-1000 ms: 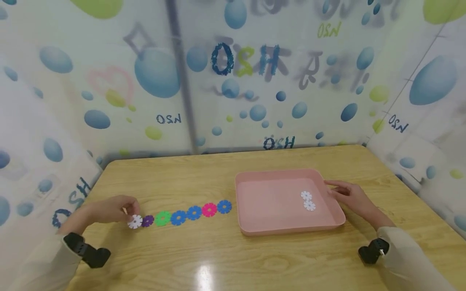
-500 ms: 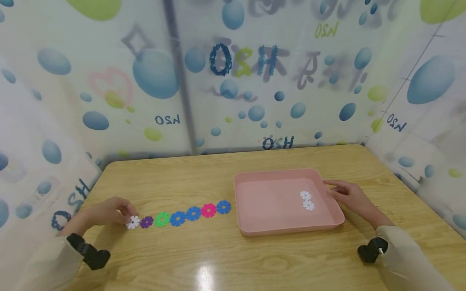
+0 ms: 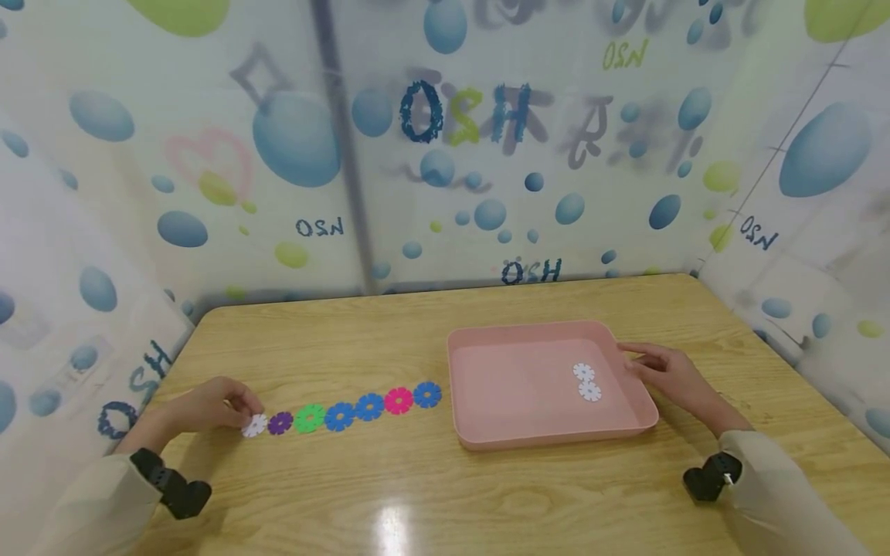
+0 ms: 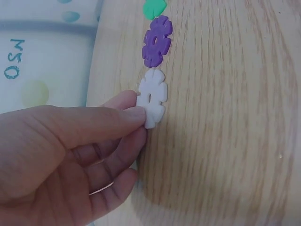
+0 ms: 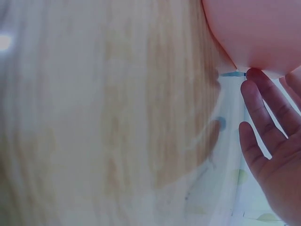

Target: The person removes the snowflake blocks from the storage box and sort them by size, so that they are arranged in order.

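My left hand (image 3: 212,405) pinches a white flower-shaped plastic disc (image 4: 153,94) between thumb and fingers, at the left end of a row on the table. A purple disc (image 4: 157,41) lies just beyond it, with a narrow gap between them. The row runs on to the right with a green disc (image 3: 310,418), two blue discs (image 3: 340,416), a pink disc (image 3: 399,401) and another blue disc (image 3: 427,394). My right hand (image 3: 670,378) rests against the right side of a pink tray (image 3: 514,386), its fingers fairly straight at the outer wall in the right wrist view.
Inside the tray, near its right side, lie two white discs (image 3: 589,392). The wooden table (image 3: 334,494) ends at the back and sides against printed curtains (image 3: 445,193). Black wrist cameras (image 3: 712,477) sit on both sleeves.
The white disc in my left hand has shifted slightly left, so a small gap now shows between it and the purple disc. My right hand and the tray have stayed put.
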A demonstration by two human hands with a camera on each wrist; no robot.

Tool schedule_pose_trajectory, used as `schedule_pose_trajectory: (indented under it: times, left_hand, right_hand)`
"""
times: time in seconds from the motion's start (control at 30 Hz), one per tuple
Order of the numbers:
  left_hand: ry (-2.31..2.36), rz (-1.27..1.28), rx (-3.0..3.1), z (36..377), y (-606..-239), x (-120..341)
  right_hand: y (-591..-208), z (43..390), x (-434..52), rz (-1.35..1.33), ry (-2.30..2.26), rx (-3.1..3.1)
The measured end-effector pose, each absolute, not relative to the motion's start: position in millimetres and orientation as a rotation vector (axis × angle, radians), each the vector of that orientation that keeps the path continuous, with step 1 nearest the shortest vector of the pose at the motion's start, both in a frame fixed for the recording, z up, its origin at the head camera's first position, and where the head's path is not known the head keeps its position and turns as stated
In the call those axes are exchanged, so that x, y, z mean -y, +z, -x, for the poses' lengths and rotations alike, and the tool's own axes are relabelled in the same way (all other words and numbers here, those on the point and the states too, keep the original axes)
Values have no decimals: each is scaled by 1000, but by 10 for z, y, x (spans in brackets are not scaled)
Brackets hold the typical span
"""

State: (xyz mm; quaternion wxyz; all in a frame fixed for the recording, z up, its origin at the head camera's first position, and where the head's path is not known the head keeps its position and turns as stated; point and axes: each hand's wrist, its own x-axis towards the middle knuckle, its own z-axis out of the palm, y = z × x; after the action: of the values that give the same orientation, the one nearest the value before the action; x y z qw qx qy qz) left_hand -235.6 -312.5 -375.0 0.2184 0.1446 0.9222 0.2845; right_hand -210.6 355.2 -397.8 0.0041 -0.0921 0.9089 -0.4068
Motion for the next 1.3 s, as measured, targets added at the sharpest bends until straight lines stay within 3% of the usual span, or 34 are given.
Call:
schedule_pose_trajectory:
  times: [0.27, 0.53, 1.3]
  left_hand:
    - [810, -424, -2556, 2337, -3716, 3117]
    - [836, -625, -2576, 2326, -3619, 2899]
    - [898, -996, -2435, 2497, -3298, 1158]
  right_hand:
    - [-3965, 2121, -3549, 287, -1273, -2851]
    - [-3966, 2089, -3542, 271, -1264, -2856]
    - [-3991, 2086, -3540, 268, -1322, -2825]
